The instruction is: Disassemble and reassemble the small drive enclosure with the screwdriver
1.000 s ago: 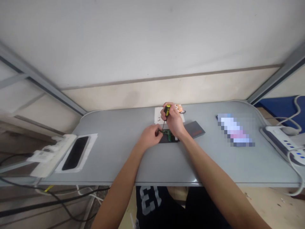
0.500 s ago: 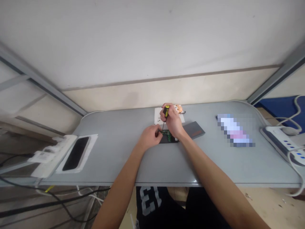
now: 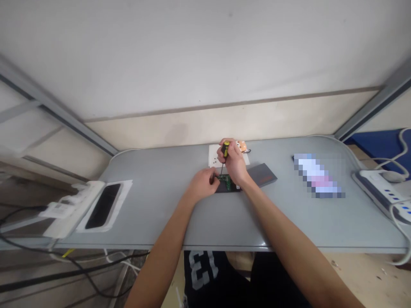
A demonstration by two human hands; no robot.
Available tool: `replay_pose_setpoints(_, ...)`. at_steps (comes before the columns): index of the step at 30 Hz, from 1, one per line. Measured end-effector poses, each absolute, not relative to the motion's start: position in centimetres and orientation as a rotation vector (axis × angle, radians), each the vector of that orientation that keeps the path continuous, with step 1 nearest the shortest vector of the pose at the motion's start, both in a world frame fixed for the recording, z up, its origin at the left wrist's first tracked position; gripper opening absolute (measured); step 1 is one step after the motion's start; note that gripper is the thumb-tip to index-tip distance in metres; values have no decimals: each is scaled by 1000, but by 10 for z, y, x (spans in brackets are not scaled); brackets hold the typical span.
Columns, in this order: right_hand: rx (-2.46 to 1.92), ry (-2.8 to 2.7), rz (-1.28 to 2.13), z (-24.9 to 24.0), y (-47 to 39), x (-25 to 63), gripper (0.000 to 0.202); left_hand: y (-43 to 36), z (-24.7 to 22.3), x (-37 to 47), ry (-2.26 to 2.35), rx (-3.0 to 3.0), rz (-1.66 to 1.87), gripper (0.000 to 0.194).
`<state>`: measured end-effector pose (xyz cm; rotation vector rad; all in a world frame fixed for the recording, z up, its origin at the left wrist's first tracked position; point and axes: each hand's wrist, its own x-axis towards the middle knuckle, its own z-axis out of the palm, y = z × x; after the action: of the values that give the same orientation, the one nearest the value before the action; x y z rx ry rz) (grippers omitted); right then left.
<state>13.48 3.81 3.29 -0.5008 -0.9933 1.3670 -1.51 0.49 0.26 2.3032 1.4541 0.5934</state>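
Note:
My right hand [image 3: 233, 160] is wrapped around a black and yellow screwdriver [image 3: 226, 147]. The tool points down, its thin shaft meeting the upper left part of a green circuit board [image 3: 228, 183]. That board sits in a flat black casing [image 3: 221, 188] on the grey table. At the casing's left end, the fingers of my left hand [image 3: 204, 183] are closed on its edge; their tips are partly hidden. A dark grey flat cover [image 3: 263, 175] lies just right of the casing, partly behind my right wrist. Behind the hands, several tiny dark screws [image 3: 215, 161] rest on white paper [image 3: 212, 151].
An orange and white animal-shaped item [image 3: 241, 146] lies by the paper. To the right are a blurred-out phone [image 3: 317, 176] and a power strip [image 3: 382, 192]. On the left, a black phone [image 3: 103, 206] lies on white paper beside another power strip [image 3: 75, 214].
The screwdriver has shifted very slightly to the right and stands a little more upright. Both hands keep their grips, and the casing stays in place.

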Motion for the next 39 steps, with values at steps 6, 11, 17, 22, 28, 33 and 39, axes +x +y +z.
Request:
replay_pose_setpoints(6,-461,-994,1374,35,37,134,33,5,3,-15,1457,2296,587,13)
replay_pose_setpoints(11,-502,-1015,1369,34,38,135,35,4,3,-15,1461,2296,577,13)
replay_pose_setpoints(17,-478,-1002,1366,35,36,133,34,4,4,-15,1445,2298,587,12)
replay_pose_setpoints(22,-511,-1021,1361,34,37,134,37,4,4,-15,1447,2281,593,12)
replay_pose_setpoints(28,-499,-991,1352,35,38,135,37,3,7,-14,1439,2238,600,10)
replay_pose_setpoints(33,-469,-928,1366,42,37,140,34,5,3,-14,1438,2180,659,12)
replay_pose_setpoints(39,-407,-816,1281,51,46,167,29,8,-1,-17,1413,2172,806,15)
